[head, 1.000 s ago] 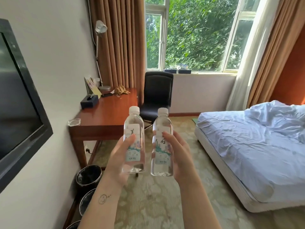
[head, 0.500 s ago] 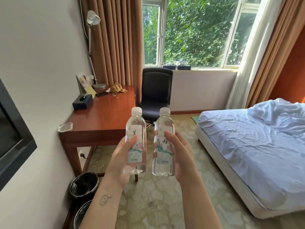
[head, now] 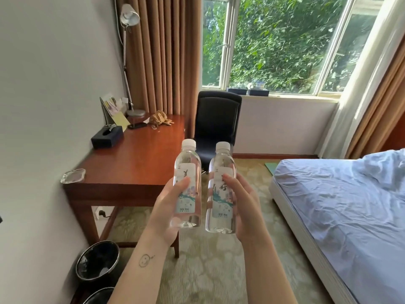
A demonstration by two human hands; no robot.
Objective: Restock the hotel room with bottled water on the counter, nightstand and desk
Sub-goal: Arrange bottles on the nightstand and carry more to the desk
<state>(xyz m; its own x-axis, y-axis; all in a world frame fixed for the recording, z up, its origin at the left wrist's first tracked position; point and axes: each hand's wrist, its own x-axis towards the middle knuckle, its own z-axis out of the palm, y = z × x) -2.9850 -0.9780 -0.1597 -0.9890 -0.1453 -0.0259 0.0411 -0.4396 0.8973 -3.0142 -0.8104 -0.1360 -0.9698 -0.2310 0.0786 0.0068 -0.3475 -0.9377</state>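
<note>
Two clear water bottles with white caps and pale labels stand upright in front of me at chest height. My left hand grips the left bottle from below and behind. The right bottle is held the same way by my right hand. The bottles are a small gap apart. A reddish wooden desk stands ahead on the left against the wall, beyond the bottles.
On the desk are a dark tissue box, a glass ashtray, a lamp, cards and a phone. A black chair stands at the desk's far end. Black bins sit below left. A bed fills the right.
I have moved forward: the desk, chair and window are nearer and larger, and the wall television has slid out of view on the left. Both hands still hold the bottles the same way.
</note>
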